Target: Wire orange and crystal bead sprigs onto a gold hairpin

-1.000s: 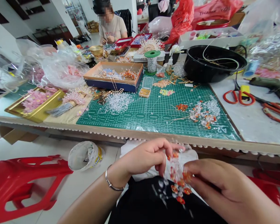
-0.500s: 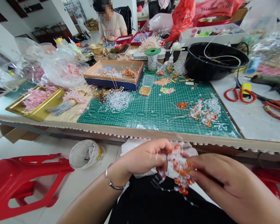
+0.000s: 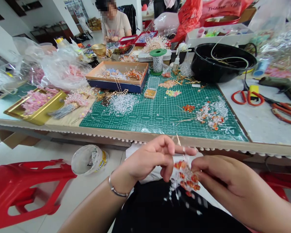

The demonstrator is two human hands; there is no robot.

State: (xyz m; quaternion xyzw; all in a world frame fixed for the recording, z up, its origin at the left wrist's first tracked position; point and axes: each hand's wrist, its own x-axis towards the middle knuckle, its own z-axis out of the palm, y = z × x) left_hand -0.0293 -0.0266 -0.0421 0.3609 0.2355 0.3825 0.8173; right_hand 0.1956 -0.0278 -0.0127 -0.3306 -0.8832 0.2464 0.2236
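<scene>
Above my lap, my right hand (image 3: 220, 178) pinches a beaded spray (image 3: 188, 181) of orange and clear beads between thumb and fingers. Loose beaded strands dangle from it, partly blurred. Close against the spray's left side is my left hand (image 3: 155, 158), fingers apart, some bent and one stretched out toward the right hand. A thin gold-coloured wire end (image 3: 178, 139) sticks up behind the stretched finger. On the green cutting mat (image 3: 126, 124) lie similar beaded sprays (image 3: 210, 116), a small heap of orange beads (image 3: 188, 108) and a pile of clear beads (image 3: 123, 103).
A cardboard box (image 3: 116, 84) with ornaments, a wire spool (image 3: 157, 61) and a black basin (image 3: 223, 64) stand farther back. Red-handled pliers (image 3: 247, 97) lie right. A gold tray (image 3: 36, 110) holds pink flowers. Below are a bucket (image 3: 87, 161) and red stool (image 3: 26, 187). A person (image 3: 116, 26) sits opposite.
My left fingers have loosened and spread, one now stretching right. The spray has turned in my right hand, its strands swinging, and a wire end now shows above it.
</scene>
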